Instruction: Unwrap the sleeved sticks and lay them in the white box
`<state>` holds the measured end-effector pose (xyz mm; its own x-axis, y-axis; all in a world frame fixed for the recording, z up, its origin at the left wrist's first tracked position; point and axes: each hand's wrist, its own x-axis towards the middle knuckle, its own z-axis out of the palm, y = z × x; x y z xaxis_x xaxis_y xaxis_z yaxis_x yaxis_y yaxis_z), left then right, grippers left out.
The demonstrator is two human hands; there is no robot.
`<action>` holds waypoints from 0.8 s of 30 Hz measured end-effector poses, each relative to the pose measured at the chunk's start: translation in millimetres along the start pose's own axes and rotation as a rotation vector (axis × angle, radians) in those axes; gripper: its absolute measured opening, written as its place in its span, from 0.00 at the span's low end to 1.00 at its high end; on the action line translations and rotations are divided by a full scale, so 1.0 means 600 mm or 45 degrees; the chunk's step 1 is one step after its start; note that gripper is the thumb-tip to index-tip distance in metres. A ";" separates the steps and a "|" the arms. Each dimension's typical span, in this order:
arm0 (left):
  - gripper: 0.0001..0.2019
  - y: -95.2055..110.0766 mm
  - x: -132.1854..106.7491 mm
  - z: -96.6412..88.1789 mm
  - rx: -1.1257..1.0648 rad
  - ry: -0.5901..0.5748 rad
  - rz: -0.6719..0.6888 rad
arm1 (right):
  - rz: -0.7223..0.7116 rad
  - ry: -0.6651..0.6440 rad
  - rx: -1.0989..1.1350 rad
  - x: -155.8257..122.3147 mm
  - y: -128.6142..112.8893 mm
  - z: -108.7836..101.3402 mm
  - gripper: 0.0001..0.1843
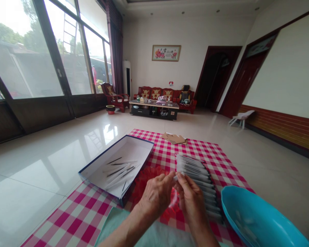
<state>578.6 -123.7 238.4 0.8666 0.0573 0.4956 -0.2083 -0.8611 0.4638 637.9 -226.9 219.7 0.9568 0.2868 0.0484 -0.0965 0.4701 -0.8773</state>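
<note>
My left hand (157,193) and my right hand (190,199) meet over a red-and-white checked cloth (74,219), fingertips pinched together on a small white piece (175,177). Just beyond them lies a long row of white packets (198,175) overlapping one another. To the left stands a shallow white box with a blue rim (113,151), holding several thin dark and pale sticks (119,169). A red frilly thing (146,181) lies under my hands.
A turquoise plastic bowl (254,219) sits at the right. Flat cardboard pieces (175,138) lie at the cloth's far edge. A teal cloth (113,226) is near me. Glossy tiled floor, a dark coffee table (154,108) and red sofa beyond.
</note>
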 end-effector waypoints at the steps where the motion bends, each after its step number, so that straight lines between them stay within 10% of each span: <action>1: 0.14 0.000 0.001 -0.007 -0.094 -0.008 0.009 | 0.013 -0.020 -0.003 -0.001 -0.004 0.001 0.10; 14: 0.20 -0.027 0.011 -0.028 -1.474 -0.566 -0.596 | 0.041 -0.241 -0.035 -0.006 -0.023 -0.009 0.12; 24: 0.12 0.003 0.001 -0.003 -0.016 0.046 -0.118 | 0.056 -0.012 0.075 -0.004 -0.019 0.008 0.09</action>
<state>578.2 -124.1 240.9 0.8656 0.1549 0.4761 -0.1338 -0.8448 0.5181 635.5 -228.9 232.2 0.9486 0.3163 0.0153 -0.1547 0.5050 -0.8491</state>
